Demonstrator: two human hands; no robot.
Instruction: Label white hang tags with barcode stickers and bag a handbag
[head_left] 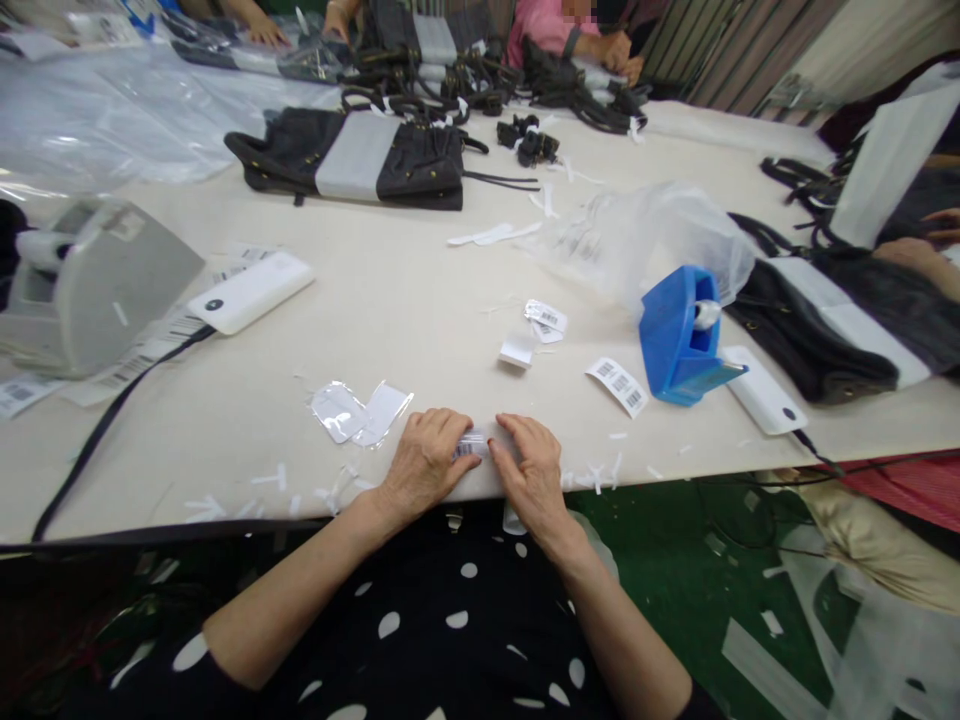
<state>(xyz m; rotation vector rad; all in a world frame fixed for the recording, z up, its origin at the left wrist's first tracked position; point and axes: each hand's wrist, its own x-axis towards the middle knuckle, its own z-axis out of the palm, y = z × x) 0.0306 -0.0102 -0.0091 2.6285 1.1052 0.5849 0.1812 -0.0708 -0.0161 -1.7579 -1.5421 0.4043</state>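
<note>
In front of me at the table edge, my left hand (429, 458) is closed on a small barcode label (469, 444), with its thumb and fingers at the label's near and far sides. My right hand (529, 462) rests just right of the label, fingers curved and thumb apart from the index finger. Its thumb tip is close to the label's right end; whether it touches cannot be made out. Left of my hands lie clear-sleeved white tags (339, 411). Beyond them are a folded white tag (516, 350), barcode tags (547, 319) and a barcode sticker strip (617, 386).
A blue tape dispenser (667, 340) and a white corded device (765, 390) stand right; a grey dispenser (142, 280) and another white device (255, 288) stand left. A black bag (300, 150), plastic bag (637, 235) and paper scraps lie around. Co-workers' hands (266, 30) are across the table.
</note>
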